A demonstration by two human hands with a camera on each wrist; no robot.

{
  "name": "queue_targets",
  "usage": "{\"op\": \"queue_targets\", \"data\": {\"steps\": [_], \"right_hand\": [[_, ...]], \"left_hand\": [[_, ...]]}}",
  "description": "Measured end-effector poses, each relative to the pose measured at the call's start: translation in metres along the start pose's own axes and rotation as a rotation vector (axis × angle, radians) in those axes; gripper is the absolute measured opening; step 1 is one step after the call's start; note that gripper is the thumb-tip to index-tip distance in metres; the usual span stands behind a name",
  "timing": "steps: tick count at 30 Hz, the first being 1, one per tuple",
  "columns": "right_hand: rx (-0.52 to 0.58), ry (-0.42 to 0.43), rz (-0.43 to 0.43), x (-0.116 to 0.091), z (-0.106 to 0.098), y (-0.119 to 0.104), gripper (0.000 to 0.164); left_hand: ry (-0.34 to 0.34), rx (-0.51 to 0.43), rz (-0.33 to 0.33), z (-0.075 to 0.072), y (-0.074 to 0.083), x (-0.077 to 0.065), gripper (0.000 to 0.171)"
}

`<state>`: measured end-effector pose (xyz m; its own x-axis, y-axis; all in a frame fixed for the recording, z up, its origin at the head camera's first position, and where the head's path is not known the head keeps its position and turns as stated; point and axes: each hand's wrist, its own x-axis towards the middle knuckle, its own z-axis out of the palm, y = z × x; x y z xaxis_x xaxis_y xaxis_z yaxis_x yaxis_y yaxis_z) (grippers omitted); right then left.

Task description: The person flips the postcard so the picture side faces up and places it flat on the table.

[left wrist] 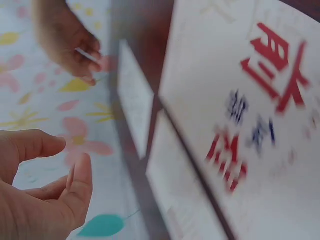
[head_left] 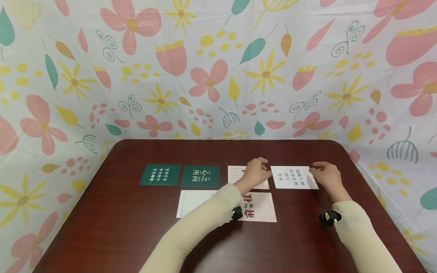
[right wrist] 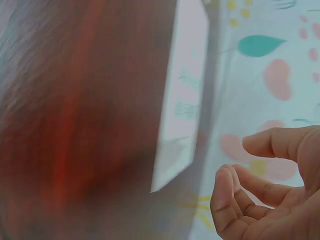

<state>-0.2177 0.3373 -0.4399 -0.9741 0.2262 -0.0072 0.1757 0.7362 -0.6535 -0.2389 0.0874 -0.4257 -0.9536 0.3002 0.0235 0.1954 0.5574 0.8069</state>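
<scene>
A white card with lines of dark characters lies at the right end of the back row. My left hand hovers by its left edge, and my right hand is at its right edge. In the left wrist view the thumb and fingers of the left hand are apart, with nothing between them. The right wrist view likewise shows a gap between the loosely bent right fingers and thumb. Under the left hand is a pale card with small red print, partly hidden.
Two green cards with white characters lie at the back left. In the front row are a white card, partly covered by the left sleeve, and a card with large red characters. A flowered cloth hangs behind the dark red table.
</scene>
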Motion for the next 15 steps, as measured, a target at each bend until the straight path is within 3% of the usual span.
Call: {"op": "queue_targets", "data": {"steps": [10, 15], "right_hand": [[0.052, 0.171, -0.184, -0.036, -0.016, -0.052, 0.044], [0.098, 0.285, -0.310, -0.056, -0.014, -0.079, 0.044]], "left_hand": [[0.108, -0.049, 0.096, -0.095, -0.021, -0.047, 0.032], [0.228, 0.065, 0.155, -0.133, -0.038, -0.076, 0.040]]}}
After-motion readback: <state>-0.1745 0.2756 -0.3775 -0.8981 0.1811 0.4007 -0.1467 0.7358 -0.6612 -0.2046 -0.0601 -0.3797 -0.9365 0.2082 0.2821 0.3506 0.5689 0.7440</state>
